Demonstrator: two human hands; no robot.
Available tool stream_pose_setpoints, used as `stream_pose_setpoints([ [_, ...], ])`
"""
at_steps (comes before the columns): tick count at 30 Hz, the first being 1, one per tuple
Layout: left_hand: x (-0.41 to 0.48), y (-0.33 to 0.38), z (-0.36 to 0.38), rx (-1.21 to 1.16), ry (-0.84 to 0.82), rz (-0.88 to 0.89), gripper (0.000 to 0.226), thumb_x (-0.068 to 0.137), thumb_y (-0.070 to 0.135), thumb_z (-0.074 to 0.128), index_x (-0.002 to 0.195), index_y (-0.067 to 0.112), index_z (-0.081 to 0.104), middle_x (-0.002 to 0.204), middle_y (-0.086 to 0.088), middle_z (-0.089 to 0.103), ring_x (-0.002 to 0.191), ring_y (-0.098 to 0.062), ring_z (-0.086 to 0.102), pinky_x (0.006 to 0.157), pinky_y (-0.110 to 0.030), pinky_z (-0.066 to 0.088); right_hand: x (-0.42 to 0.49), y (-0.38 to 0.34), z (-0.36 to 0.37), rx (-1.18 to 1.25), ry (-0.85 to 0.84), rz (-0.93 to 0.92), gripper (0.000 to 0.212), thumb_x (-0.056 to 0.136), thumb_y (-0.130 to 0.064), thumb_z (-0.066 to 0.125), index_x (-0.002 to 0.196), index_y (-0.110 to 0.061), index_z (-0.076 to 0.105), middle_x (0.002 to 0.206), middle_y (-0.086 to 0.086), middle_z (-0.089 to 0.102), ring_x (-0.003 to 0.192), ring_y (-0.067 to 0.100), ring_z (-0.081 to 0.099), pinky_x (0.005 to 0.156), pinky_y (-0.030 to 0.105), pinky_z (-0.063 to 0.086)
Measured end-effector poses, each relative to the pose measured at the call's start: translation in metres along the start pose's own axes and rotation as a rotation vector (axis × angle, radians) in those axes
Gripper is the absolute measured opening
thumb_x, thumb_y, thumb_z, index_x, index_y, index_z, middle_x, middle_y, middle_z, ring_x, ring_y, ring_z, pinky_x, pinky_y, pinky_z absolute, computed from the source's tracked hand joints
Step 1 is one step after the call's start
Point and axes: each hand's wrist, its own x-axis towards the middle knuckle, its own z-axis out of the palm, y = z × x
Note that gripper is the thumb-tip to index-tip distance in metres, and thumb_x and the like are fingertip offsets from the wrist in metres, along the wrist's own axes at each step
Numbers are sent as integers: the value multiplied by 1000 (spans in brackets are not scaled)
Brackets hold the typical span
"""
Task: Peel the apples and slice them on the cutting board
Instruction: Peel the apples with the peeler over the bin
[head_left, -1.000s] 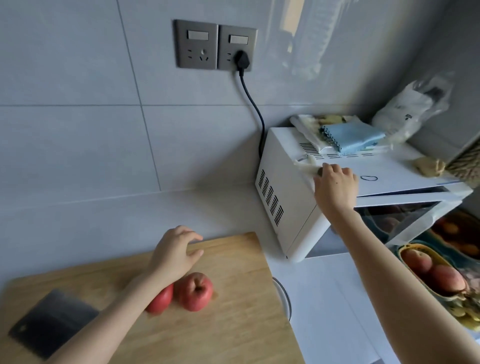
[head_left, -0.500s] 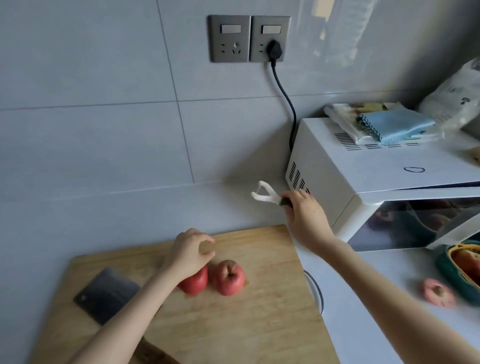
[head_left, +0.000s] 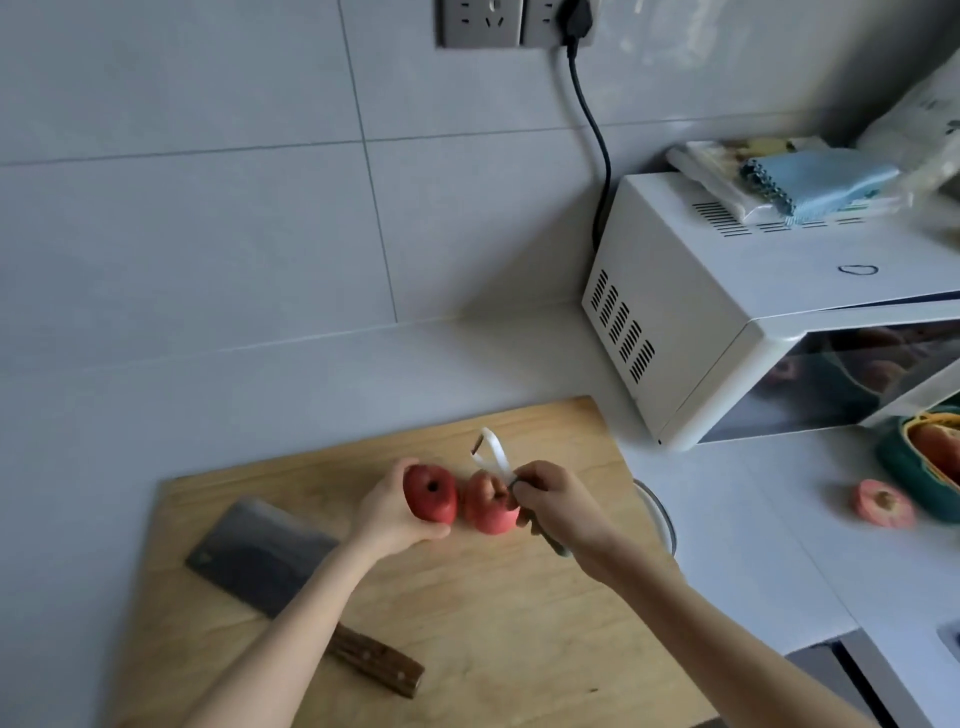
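Getting down to the actual peeling now, looks like. A second ago the right hand (head_left: 561, 506) was grabbing the peeler (head_left: 491, 452) off the microwave (head_left: 701, 312), past the board's far right corner. Now it's hovering over the middle of the board (head_left: 467, 623), fingers curling round the handle, white head pointing toward the board's far edge.

The left hand (head_left: 395, 512) was just resting on an apple (head_left: 430, 493). Now it's cupping it from below and tipping it up, dimple facing the camera. The second apple (head_left: 488, 504) is sitting mid-board right beside it, can't tell if they're touching. The cleaver (head_left: 260, 556) is lying on the board's left side. Both apples are still wearing their skin, so I'm guessing the first stroke is coming.
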Motion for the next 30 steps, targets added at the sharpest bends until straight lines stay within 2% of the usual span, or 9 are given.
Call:
stream_pose_setpoints([
  [6,-10,2,0,-163,72,99,76,50,20,91,114,30,52,106,14,59,98,-9,56,78,-21,39,-19,8,19,72,78,-13,47,100,-40,35,65,-15,55,59,-5,52,45,4,42,45,16,32],
  [11,-53,4,-17,-399,-79,134,80,45,24,92,114,35,53,113,14,56,103,-5,55,84,-22,44,-44,16,27,122,83,11,72,92,-63,31,86,0,66,62,0,49,54,11,39,56,25,31],
  [14,-88,3,-26,-478,-148,130,85,33,37,86,112,38,55,116,11,58,105,-8,57,87,-22,47,-60,17,34,86,62,5,63,86,-69,40,76,-16,71,58,-4,50,56,12,42,62,27,33],
  [17,-130,-9,-27,-528,-150,125,83,35,34,87,112,39,58,118,10,60,110,-12,57,93,-29,49,-82,22,47,-139,55,-77,48,87,-61,45,63,-24,63,56,-9,51,56,9,47,62,27,35],
  [19,-157,-20,-27,-516,-136,123,81,36,32,89,110,43,58,118,12,61,110,-10,58,93,-31,51,-98,23,59,-366,74,-179,45,88,-59,44,60,-26,56,54,-9,51,55,9,48,57,27,35],
  [22,-194,-39,-29,-478,-104,111,85,34,33,89,112,44,56,118,15,59,108,-2,57,87,-23,51,-116,30,82,-635,209,-451,48,81,-63,36,67,-26,64,58,-8,60,58,9,55,54,29,44],
  [25,-230,-61,-33,-491,-98,63,87,33,29,89,113,39,55,115,13,59,100,4,59,81,-17,50,-126,42,110,-680,212,-625,40,85,-52,49,64,-21,62,51,-3,55,54,14,51,47,29,40],
  [27,-249,-77,-40,-507,-96,18,88,31,30,88,113,39,54,117,8,58,105,-6,59,87,-24,52,-135,45,129,-621,124,-673,32,87,-43,57,66,-20,61,52,-4,52,55,15,48,50,32,43],
  [30,-268,-101,-50,-534,-94,-21,88,30,32,87,111,38,53,119,4,57,110,-13,57,86,-28,53,-148,41,155,-533,5,-700,38,89,-51,43,78,-22,65,61,-9,58,60,10,48,56,30,41],
])
